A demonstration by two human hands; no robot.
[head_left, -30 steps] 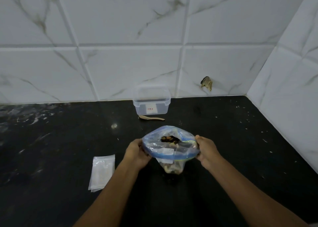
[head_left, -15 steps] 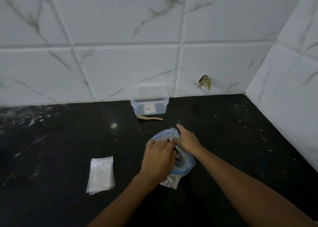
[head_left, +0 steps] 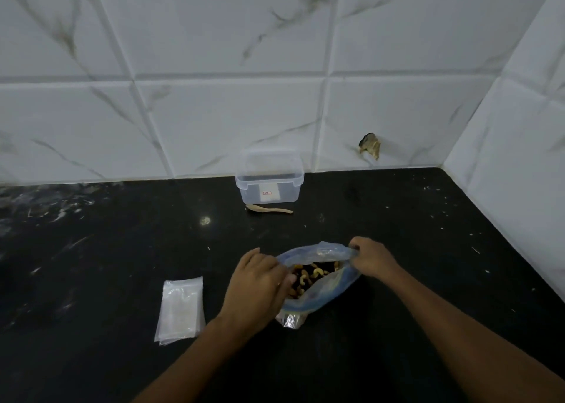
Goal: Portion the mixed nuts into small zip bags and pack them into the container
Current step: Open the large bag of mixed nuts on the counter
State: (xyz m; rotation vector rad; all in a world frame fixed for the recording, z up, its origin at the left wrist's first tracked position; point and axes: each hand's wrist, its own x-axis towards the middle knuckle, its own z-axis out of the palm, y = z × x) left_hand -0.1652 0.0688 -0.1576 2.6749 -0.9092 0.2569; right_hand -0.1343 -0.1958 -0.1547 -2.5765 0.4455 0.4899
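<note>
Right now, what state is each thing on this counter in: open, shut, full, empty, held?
Big bag: open at the top, nuts inside, held at both sides.
Nuts: loose in the big bag.
Small bags: flat stack, empty, untouched.
Container: lidless, nothing packed in it.
Spoon: lying flat before the container, unused.
Left hand: fingers at the bag's mouth.
Right hand: pinching the bag's rim.

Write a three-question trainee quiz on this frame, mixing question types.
1. True or false: the wooden spoon lies inside the clear container.
2. Which hand pinches the far rim of the nut bag? A) left B) right
3. Fill in: the stack of small zip bags lies to the ___ of the nut bag.

Key:
1. False; it lies on the countertop in front of it.
2. B; the right hand. The left hand is at the near rim.
3. Left.
</note>
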